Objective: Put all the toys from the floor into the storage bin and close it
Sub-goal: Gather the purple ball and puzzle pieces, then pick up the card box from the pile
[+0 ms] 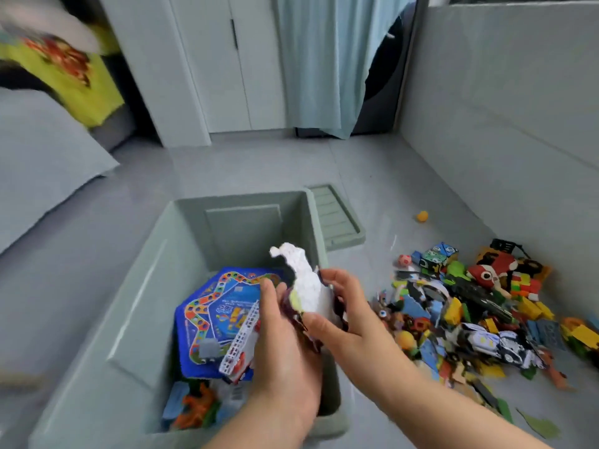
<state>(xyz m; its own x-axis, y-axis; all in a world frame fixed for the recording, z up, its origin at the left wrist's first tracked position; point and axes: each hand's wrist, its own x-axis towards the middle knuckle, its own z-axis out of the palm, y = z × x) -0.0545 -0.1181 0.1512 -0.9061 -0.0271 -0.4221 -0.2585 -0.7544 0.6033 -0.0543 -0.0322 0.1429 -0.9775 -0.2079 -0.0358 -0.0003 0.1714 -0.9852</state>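
Note:
An open grey-green storage bin [149, 286] stands on the floor in front of me. Inside it lie a blue hexagonal game board [214, 306], a white ladder toy [241, 345] and an orange figure [197, 406]. Both hands hold a white and dark purple toy [308, 286] over the bin's right rim. My left hand [285, 345] grips it from the left and my right hand [343, 312] from the right. A pile of toys [479, 312] covers the floor to the right: blocks, cars, puzzle pieces.
The bin's lid [337, 218] lies flat on the floor behind the bin's right corner. A small yellow toy [422, 216] sits alone farther back. A bed edge [42, 176] is on the left, a wall [502, 102] on the right, cupboards behind.

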